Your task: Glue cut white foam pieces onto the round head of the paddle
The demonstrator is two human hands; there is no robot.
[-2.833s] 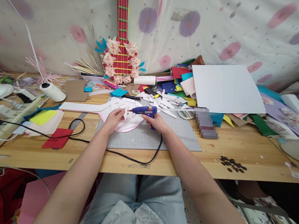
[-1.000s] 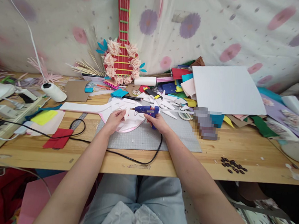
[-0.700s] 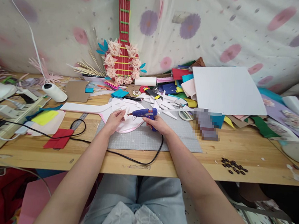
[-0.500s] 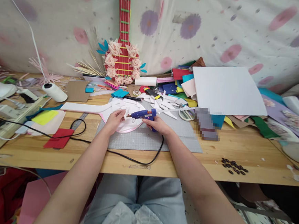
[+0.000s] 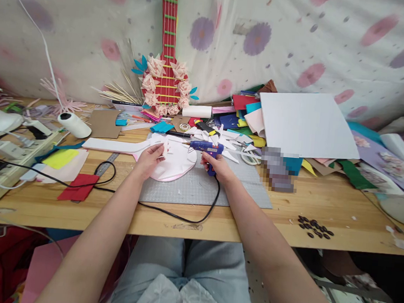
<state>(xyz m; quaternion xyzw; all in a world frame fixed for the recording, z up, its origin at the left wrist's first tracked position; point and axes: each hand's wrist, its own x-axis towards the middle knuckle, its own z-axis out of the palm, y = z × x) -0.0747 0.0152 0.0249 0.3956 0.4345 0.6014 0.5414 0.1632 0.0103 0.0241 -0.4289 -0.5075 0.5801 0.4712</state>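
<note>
The right hand [image 5: 218,164] is wrapped around the grip of a blue hot-glue gun with a black cord [image 5: 204,146], its nozzle pointing left toward the rounded white and pink foam guitar-shaped cut-out [image 5: 173,161] that lies on the grey gridded cutting mat [image 5: 202,189]. The left hand [image 5: 148,159] has thumb and fingertips pinched on a small white folded paper petal [image 5: 164,145] at the upper left edge of that cut-out, with the heel of the hand resting on the foam.

To do this gluing well, I would keep the nozzle low and just beside the petal's base, squeeze out a small bead only, and press the petal down by its dry tip (hot glue burns fingertips quickly). The left hand looks well placed to pin the foam flat so that it does not slide on the mat. The gun's cord loops off the near edge of the wooden tabletop [image 5: 324,203] and back; it should stay slack so it does not tug the aim.

More loose white paper petals [image 5: 224,139] lie just behind the gun, within easy reach.
</note>
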